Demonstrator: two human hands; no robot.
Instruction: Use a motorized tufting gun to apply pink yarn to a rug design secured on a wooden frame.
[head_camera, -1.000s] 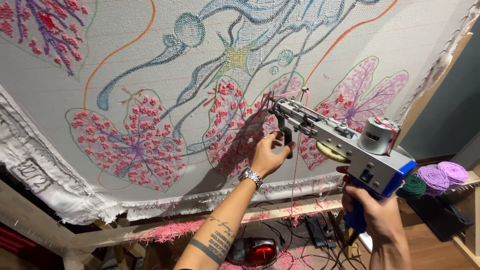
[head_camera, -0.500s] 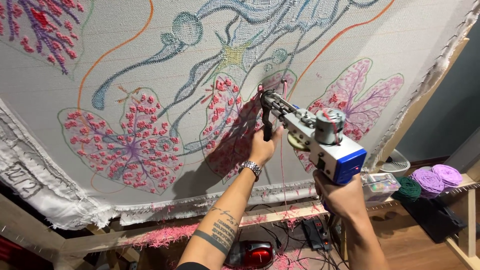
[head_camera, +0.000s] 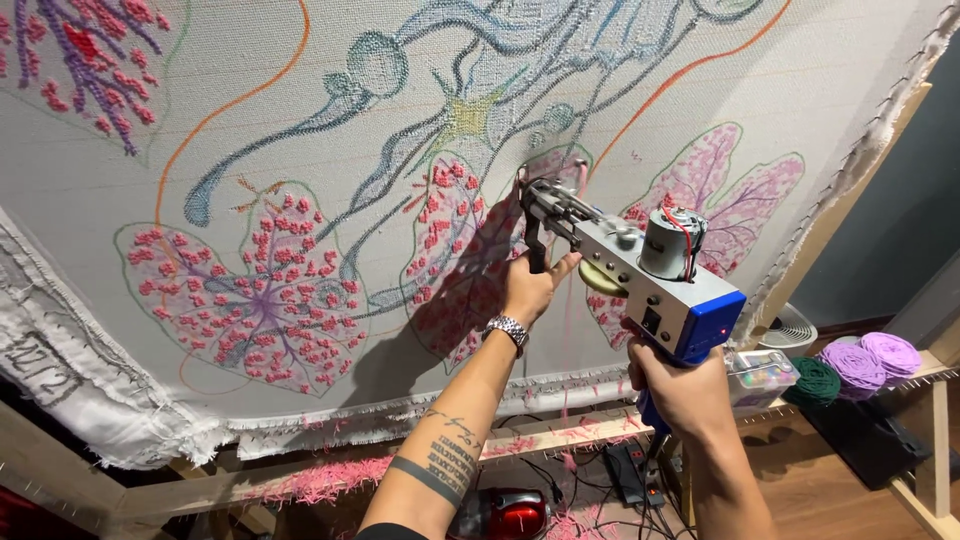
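While gripped at both ends, the tufting gun (head_camera: 640, 275) lies with its long axis slanting from lower right up to upper left, needle tip pressed against the stretched cloth (head_camera: 300, 110) just above and ahead of the forward grip. Seen from the head camera only: left hand (head_camera: 535, 285) closed around the black front handle, wristwatch (head_camera: 507, 329) just below it, nearer to the needle than the other hand. Right hand (head_camera: 685, 390) wrapped tight on the blue rear handle, down and to the right of the left, behind the grey body and silver motor. Pink yarn trailing down from the gun between the two grips. Beyond the needle, touching it, a half-filled pink leaf outline; left of the forward grip, a pink-dotted leaf motif (head_camera: 255, 295) with purple veins; above, blue-grey swirling lines and a yellow spot. Far down-left of the grips, a dark handwritten mark on the loose cloth edge, too skewed to make out. Right of the rear grip, purple yarn cones (head_camera: 870, 358) and a green yarn cone (head_camera: 818, 380) on a wooden ledge, well apart from the hands. Below both grips, pink fluff along the wooden frame (head_camera: 300, 478) and a red rounded appliance (head_camera: 510, 512) on the floor.
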